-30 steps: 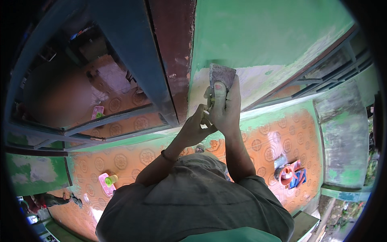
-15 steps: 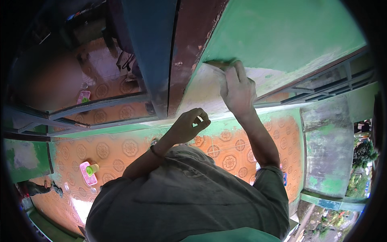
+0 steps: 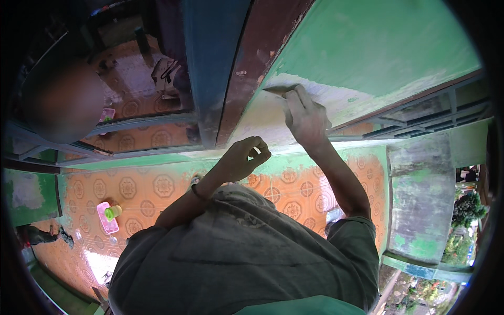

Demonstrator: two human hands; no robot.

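While the right hand [image 3: 307, 119] grips a thin scraper [image 3: 275, 90], its blade apparently touching the pale patch [image 3: 260, 116] of the green wall [image 3: 383, 47] near the brown frame [image 3: 255, 63], the step in hand looks like scraping or smoothing. Lower down, the left hand [image 3: 244, 159] curls into a loose ring (whether it pinches anything, I cannot tell). Another stroke would probably call for a low blade angle, even pressure and care beside the frame.
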